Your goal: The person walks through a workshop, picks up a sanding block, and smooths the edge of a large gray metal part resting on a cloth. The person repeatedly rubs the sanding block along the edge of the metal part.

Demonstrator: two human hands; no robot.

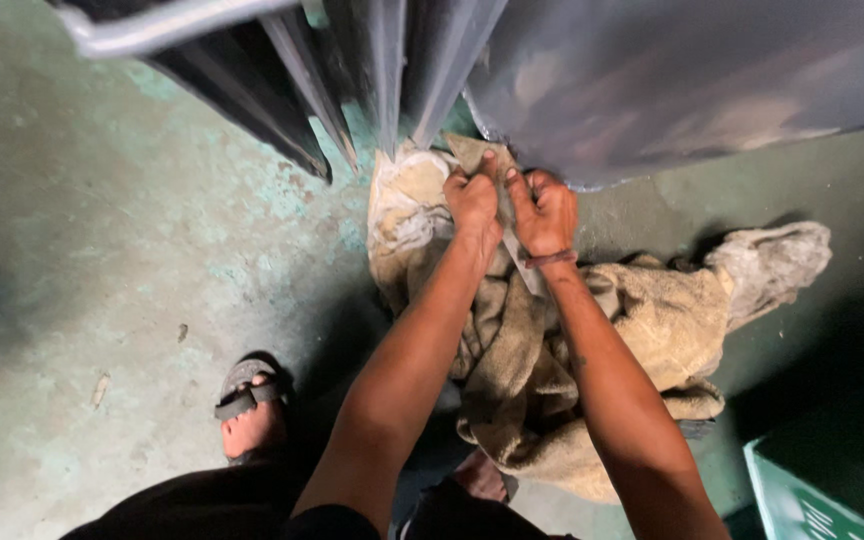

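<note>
Both arms stretch far forward; the left hand [473,197] and right hand [544,212], fists closed, grip the tan cloth [512,340] under the grey metal panel [672,80].

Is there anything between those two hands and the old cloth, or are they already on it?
Nothing visible stands between them. The left hand and the right hand both grip the top edge of the tan cloth, side by side, just under the grey metal panel. The rest of the cloth lies heaped on the concrete floor.

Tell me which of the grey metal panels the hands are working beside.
The big curved grey panel on the right: both hands press the tan cloth at its lower edge, while the narrow dark panels stand further left.
</note>
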